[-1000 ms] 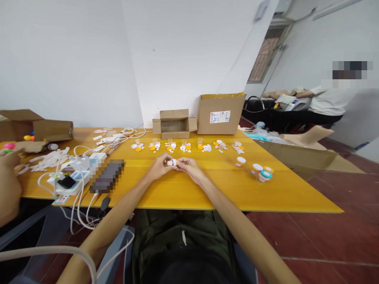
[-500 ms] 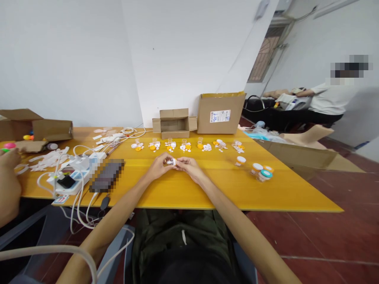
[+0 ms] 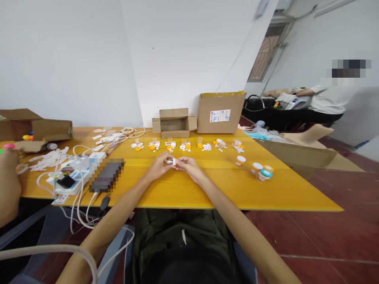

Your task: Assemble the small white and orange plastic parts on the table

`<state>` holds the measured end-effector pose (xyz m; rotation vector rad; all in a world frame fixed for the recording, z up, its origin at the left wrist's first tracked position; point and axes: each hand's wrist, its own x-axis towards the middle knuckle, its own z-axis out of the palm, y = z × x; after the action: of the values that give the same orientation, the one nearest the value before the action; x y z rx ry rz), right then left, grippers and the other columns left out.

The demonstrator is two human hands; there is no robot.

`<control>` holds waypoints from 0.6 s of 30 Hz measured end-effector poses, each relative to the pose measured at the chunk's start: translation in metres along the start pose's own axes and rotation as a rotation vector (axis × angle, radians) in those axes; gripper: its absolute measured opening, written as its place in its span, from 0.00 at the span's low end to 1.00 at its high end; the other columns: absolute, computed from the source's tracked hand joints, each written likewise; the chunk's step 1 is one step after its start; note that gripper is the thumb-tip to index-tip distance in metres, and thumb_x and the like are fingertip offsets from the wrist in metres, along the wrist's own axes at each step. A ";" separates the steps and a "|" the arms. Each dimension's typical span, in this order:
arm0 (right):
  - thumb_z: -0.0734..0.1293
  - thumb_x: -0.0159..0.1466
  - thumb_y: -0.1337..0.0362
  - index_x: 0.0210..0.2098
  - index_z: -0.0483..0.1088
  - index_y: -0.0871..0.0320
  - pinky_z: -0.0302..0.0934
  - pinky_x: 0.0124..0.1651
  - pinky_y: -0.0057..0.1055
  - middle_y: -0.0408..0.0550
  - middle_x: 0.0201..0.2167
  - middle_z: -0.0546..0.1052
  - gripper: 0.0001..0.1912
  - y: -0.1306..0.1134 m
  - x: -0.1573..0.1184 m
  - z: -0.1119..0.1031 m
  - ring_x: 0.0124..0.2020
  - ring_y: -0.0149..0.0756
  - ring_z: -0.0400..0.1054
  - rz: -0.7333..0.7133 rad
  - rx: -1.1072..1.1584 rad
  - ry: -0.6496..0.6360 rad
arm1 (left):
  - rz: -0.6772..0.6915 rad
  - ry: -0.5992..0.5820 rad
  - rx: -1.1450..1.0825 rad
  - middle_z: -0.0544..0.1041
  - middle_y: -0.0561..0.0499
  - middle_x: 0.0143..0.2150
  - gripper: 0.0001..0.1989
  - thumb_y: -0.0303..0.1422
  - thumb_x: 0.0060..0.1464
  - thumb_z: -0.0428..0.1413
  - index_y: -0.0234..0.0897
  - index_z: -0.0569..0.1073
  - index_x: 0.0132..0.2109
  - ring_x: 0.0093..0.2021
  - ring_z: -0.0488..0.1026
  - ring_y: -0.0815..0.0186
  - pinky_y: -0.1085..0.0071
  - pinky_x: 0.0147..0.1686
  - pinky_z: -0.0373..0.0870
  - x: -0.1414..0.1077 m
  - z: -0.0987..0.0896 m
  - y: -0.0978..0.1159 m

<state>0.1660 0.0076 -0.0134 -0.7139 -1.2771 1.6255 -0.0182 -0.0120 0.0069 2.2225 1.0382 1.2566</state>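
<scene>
Above the middle of the yellow table (image 3: 189,197), both my hands are closed on one small clear jar (image 3: 169,161) with white pieces inside and a white-and-orange lid. My left hand (image 3: 160,165) grips the clear body. The fingers of my right hand (image 3: 189,165) are at the lid end. The jar lies tilted sideways, partly hidden by my fingers. Beyond my hands runs a row of small piles: clear cups (image 3: 184,141), orange rings (image 3: 200,146) and white discs (image 3: 207,147). To the right stand several lidded jars, one with a teal lid (image 3: 265,173), another with a white-and-orange lid (image 3: 241,159).
An open cardboard box (image 3: 174,128) and a larger carton (image 3: 220,113) stand at the back. Left are a power strip (image 3: 72,181), white cables and a blurred dark phone (image 3: 107,175). Another person's hand (image 3: 8,165) holds something pink at the far left. A person in white sits far right.
My hands stay in nearly the same place, with the jar still between them. The neighbour's hand at the far left has shifted slightly.
</scene>
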 end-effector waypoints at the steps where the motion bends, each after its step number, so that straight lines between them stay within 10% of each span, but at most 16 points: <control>1: 0.82 0.42 0.48 0.29 0.78 0.57 0.73 0.42 0.33 0.47 0.30 0.82 0.23 0.000 0.000 0.000 0.33 0.36 0.77 -0.001 -0.003 -0.002 | 0.003 -0.001 0.001 0.77 0.50 0.38 0.10 0.36 0.55 0.64 0.39 0.76 0.42 0.39 0.73 0.63 0.68 0.41 0.70 0.000 0.000 0.000; 18: 0.81 0.48 0.55 0.37 0.79 0.54 0.74 0.44 0.35 0.47 0.37 0.83 0.19 0.001 0.001 0.000 0.34 0.37 0.78 0.000 0.034 -0.008 | 0.062 -0.043 0.002 0.77 0.47 0.43 0.08 0.30 0.57 0.59 0.39 0.75 0.45 0.43 0.73 0.61 0.65 0.45 0.70 0.000 0.000 0.001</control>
<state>0.1649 0.0080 -0.0144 -0.6876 -1.2525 1.6478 -0.0178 -0.0128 0.0079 2.2887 0.9618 1.2277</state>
